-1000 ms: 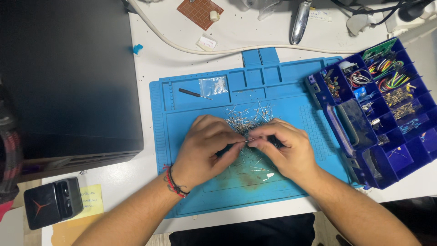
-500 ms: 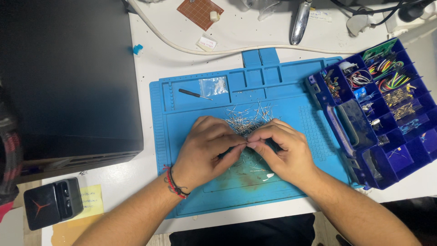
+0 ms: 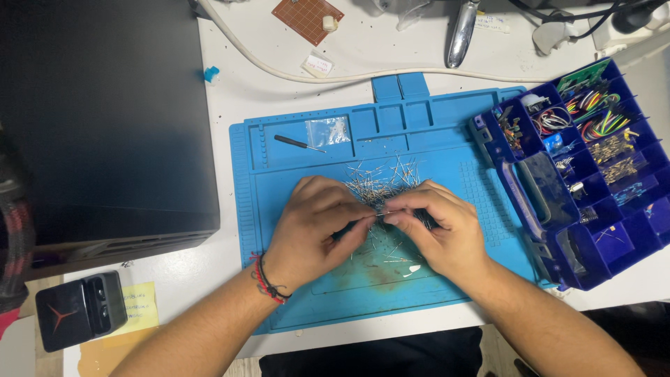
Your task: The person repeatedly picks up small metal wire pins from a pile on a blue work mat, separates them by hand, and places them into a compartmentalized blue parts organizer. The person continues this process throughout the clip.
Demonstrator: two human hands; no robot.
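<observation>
Barely shifted, both hands (image 3: 380, 220) pinching one thin silvery wire-leaded component (image 3: 377, 214), loose pile (image 3: 380, 178) behind

A work mat (image 3: 447, 132) lies at the frame's centre with a pile of wire-leaded parts (image 3: 382, 180) on it. A compartment box (image 3: 586, 167) sits at its right, a large case (image 3: 98, 119) at left, a circuit board (image 3: 307, 17) above.

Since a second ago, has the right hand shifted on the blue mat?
No. The right hand sits at the same spot on the blue mat, fingertips meeting the left hand just below the pile of thin metal leads.
</observation>
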